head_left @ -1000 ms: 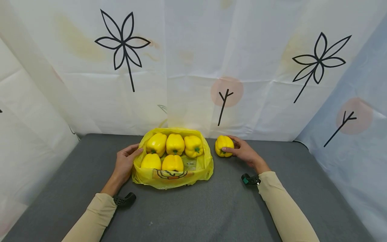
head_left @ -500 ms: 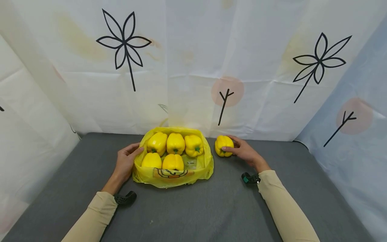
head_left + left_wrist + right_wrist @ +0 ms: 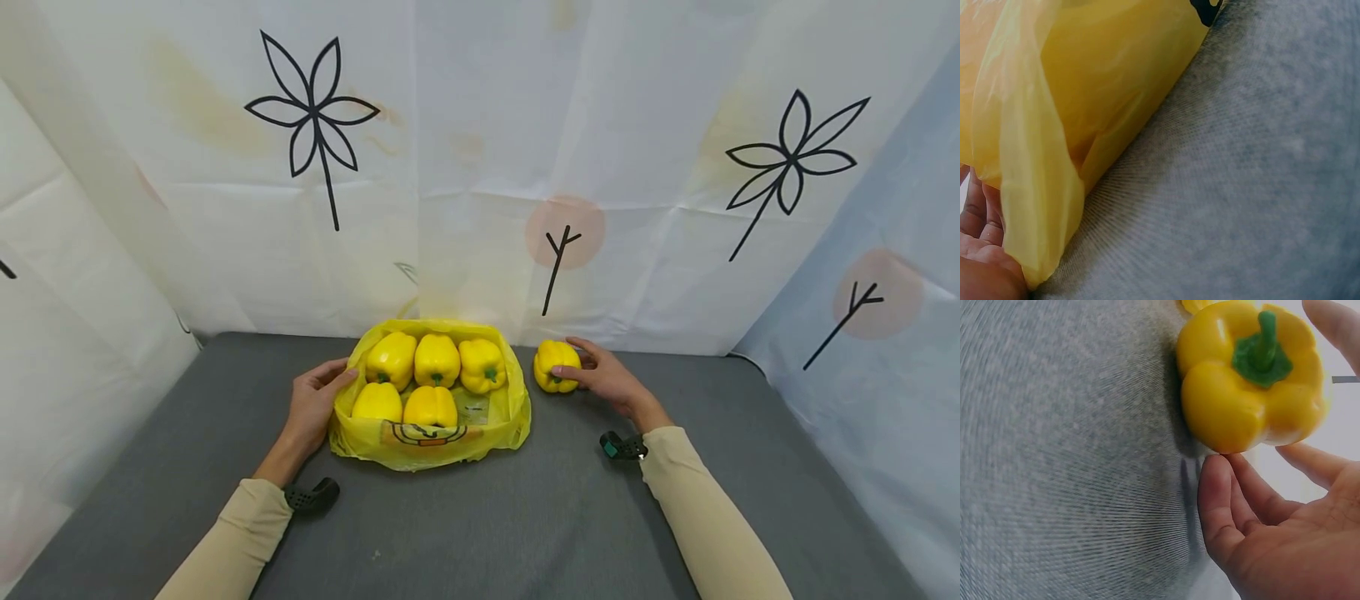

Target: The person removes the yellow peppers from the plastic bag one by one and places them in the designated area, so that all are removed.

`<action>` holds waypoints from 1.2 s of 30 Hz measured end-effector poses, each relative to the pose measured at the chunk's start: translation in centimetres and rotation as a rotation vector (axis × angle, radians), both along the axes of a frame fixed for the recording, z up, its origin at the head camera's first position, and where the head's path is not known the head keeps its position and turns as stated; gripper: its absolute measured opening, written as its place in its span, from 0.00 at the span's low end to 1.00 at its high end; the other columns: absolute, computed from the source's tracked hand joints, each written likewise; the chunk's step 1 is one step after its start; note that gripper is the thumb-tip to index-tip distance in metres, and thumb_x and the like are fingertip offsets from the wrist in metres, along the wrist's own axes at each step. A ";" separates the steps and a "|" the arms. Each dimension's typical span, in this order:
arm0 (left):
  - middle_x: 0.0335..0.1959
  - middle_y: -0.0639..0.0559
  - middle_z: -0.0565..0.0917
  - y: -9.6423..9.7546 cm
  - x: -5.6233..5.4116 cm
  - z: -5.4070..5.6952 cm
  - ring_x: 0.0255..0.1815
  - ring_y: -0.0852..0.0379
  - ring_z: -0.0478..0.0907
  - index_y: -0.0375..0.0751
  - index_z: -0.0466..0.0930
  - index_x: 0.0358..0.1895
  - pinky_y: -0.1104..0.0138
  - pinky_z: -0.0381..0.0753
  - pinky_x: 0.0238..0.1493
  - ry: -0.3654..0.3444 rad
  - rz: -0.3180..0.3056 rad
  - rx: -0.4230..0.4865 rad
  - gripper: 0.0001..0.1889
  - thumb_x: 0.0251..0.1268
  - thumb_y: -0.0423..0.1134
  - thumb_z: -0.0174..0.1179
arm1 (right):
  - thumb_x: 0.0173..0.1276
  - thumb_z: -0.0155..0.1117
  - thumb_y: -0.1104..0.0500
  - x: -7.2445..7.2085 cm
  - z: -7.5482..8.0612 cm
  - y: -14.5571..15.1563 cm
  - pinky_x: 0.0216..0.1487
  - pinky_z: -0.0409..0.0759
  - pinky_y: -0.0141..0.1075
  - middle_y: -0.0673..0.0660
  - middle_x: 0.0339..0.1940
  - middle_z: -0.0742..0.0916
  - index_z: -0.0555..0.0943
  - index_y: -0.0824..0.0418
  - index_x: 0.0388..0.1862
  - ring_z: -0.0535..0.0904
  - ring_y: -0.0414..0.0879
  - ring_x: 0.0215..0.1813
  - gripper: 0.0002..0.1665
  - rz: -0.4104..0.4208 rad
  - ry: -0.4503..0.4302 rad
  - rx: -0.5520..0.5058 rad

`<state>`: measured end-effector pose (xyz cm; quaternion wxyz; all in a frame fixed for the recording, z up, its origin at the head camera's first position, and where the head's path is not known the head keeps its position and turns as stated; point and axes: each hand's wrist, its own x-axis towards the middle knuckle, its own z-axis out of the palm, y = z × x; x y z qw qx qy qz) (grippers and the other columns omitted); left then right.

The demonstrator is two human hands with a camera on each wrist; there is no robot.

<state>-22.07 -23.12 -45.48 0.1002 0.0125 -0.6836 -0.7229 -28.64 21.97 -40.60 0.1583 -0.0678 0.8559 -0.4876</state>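
A yellow plastic bag (image 3: 431, 446) with a rolled-open mouth sits on the grey table, with several yellow bell peppers (image 3: 435, 360) inside in two rows. My left hand (image 3: 311, 408) holds the bag's left side, the thumb lying over its rim. In the left wrist view, the bag (image 3: 1110, 81) covers part of the fingers. To the right of the bag, another yellow bell pepper (image 3: 557, 367) rests on the table. My right hand (image 3: 611, 379) has its thumb on the front of that pepper and its fingers around the back. Its green stem shows in the right wrist view, fingertips right at its side.
The grey table (image 3: 465, 533) meets a white printed curtain (image 3: 465, 250) just behind the bag and the lone pepper. More curtain hangs along the left and right sides. Inside the bag, a gap shows at the front right beside the peppers.
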 end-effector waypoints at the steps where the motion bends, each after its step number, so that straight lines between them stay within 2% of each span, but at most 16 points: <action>1: 0.43 0.60 0.84 0.0 0.0 0.0 0.42 0.63 0.83 0.25 0.77 0.63 0.72 0.84 0.43 0.002 -0.002 0.001 0.23 0.74 0.39 0.63 | 0.69 0.70 0.42 0.1 0.1 0.0 0.60 0.77 0.51 0.71 0.71 0.70 0.54 0.54 0.84 0.72 0.63 0.66 0.53 -0.005 0.000 -0.002; 10: 0.42 0.61 0.84 0.1 0.2 0.2 0.43 0.63 0.82 0.23 0.75 0.64 0.72 0.84 0.43 -0.021 0.004 -0.009 0.24 0.74 0.39 0.63 | 0.69 0.70 0.40 0.8 1.2 0.5 0.69 0.67 0.60 0.70 0.77 0.65 0.52 0.54 0.84 0.62 0.66 0.75 0.55 -0.019 0.051 0.014; 18: 0.42 0.61 0.84 0.2 0.2 0.4 0.42 0.64 0.82 0.22 0.73 0.65 0.73 0.83 0.43 -0.027 -0.001 -0.010 0.26 0.74 0.39 0.62 | 0.69 0.70 0.43 1.8 2.7 0.5 0.69 0.65 0.64 0.69 0.76 0.66 0.52 0.56 0.84 0.62 0.67 0.75 0.55 -0.014 0.138 0.005; 28: 0.43 0.59 0.84 0.1 0.0 -0.1 0.43 0.63 0.82 0.27 0.79 0.61 0.72 0.84 0.44 0.015 -0.002 -0.002 0.20 0.74 0.38 0.63 | 0.69 0.71 0.45 3.4 4.7 -0.3 0.67 0.67 0.64 0.66 0.76 0.67 0.56 0.54 0.83 0.61 0.65 0.75 0.52 -0.008 0.245 -0.012; 36: 0.43 0.60 0.84 0.0 0.1 0.1 0.43 0.63 0.82 0.23 0.76 0.63 0.72 0.83 0.45 0.005 -0.008 -0.016 0.23 0.75 0.39 0.62 | 0.68 0.72 0.47 4.7 5.7 -1.7 0.69 0.66 0.62 0.63 0.74 0.71 0.61 0.50 0.81 0.64 0.64 0.74 0.47 0.027 0.299 -0.068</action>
